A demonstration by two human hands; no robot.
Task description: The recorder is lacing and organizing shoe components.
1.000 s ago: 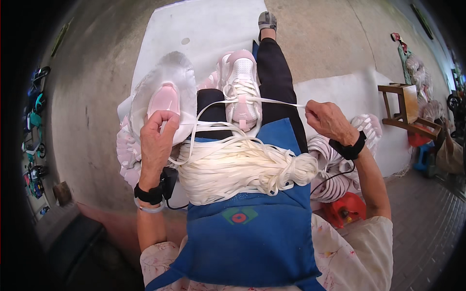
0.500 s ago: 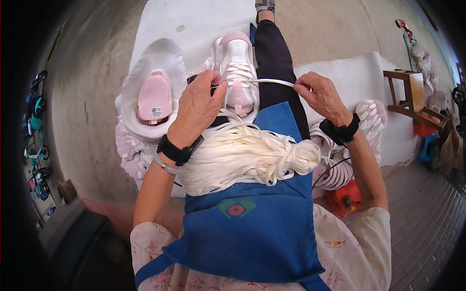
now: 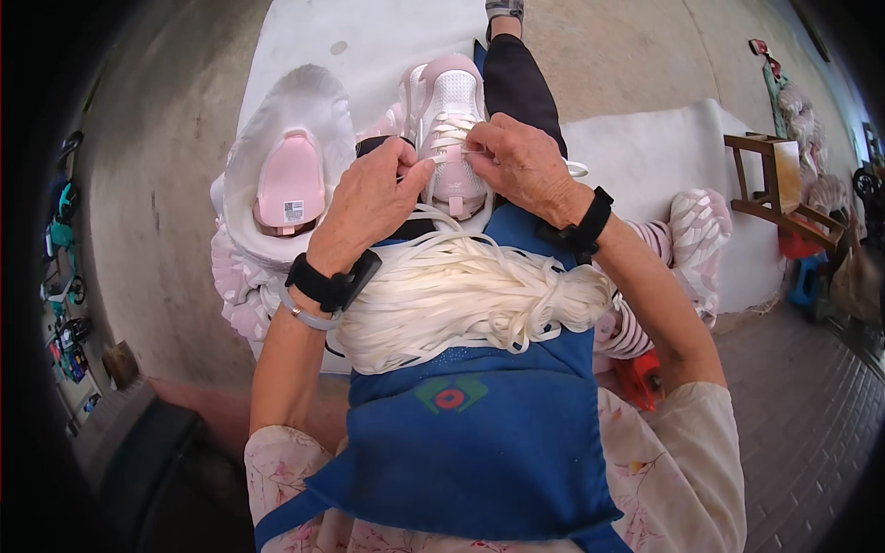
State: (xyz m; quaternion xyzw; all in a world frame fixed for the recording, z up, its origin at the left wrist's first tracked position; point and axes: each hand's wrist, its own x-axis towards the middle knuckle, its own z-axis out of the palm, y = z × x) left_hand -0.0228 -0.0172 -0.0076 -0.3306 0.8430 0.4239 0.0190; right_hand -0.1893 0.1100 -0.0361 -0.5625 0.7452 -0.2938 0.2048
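A pink and white sneaker [image 3: 455,90] lies in front of me with its toe pointing away. White laces criss-cross its tongue. My left hand [image 3: 380,184] is at the shoe's left side, thumb and forefinger pinched on the white shoelace [image 3: 440,158]. On the other side my right hand [image 3: 523,164] pinches the lace close to the eyelets and covers part of the shoe's right edge. A loop of lace sticks out beyond the right hand. Across my lap, on the blue apron [image 3: 470,433], rests a thick bundle of cream-white laces [image 3: 452,300].
At the left a pink-soled shoe part [image 3: 291,180] sits inside a white, puffy shoe upper. More pink and white shoes [image 3: 699,235] are stacked at the right, near a wooden stool [image 3: 784,180]. White sheeting [image 3: 369,37] covers the ground ahead.
My right hand has moved left, from holding the lace stretched out sideways to the shoe's eyelets. My left hand stays near the same spot.
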